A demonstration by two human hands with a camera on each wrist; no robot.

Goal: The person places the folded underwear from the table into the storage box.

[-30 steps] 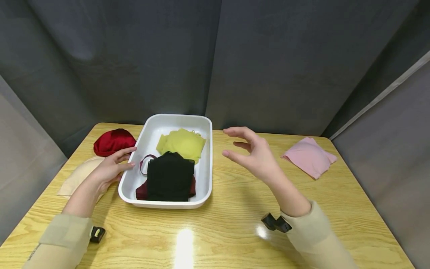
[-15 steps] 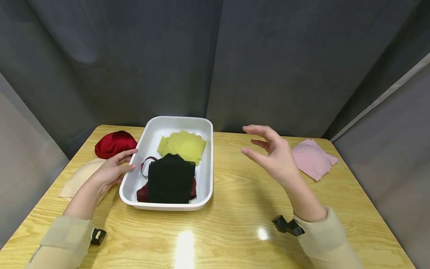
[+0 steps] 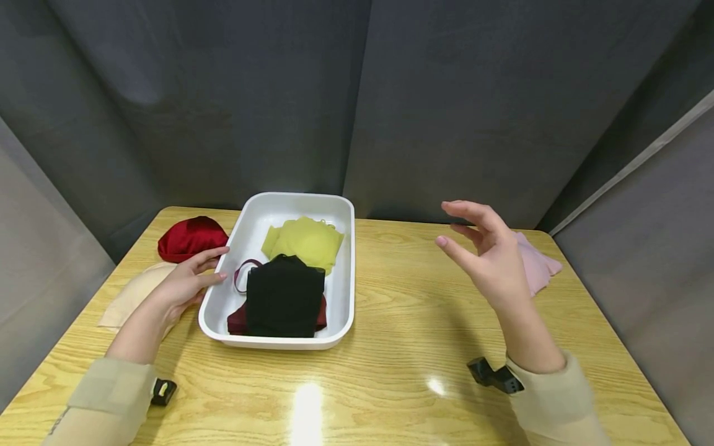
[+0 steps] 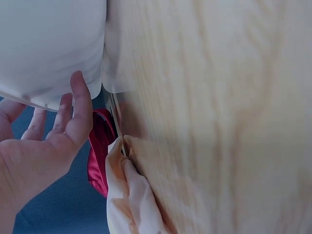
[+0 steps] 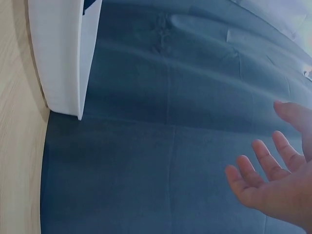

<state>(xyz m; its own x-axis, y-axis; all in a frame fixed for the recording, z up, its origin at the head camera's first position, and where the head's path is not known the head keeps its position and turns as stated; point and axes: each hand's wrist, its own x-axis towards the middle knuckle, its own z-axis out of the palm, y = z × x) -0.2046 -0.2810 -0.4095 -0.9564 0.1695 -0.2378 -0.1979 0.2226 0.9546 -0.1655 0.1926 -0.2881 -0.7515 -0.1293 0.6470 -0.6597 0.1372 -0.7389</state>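
Observation:
In the head view my left hand (image 3: 186, 282) touches the left side of a white plastic bin (image 3: 349, 279), its fingers loosely extended. In the left wrist view the fingers (image 4: 80, 112) lie against the bin's outer wall. Inside the bin are a folded yellow-green bra (image 3: 304, 240), a folded black garment (image 3: 286, 300) and a dark red garment (image 3: 237, 320) partly under the black one. My right hand (image 3: 496, 260) is raised above the right of the table, fingers spread in a loose curve, holding nothing. A pink folded bra (image 3: 538, 266) lies partly hidden behind it.
A red satin bra (image 3: 191, 238) lies left of the bin. A beige bra (image 3: 134, 294) lies nearer, partly hidden by my left arm. The wooden table (image 3: 390, 371) is bounded by grey curtains (image 3: 446, 111) behind and at the sides.
My right hand has moved rightward, away from the bin, and now covers part of the pink bra. The left hand keeps its place at the bin.

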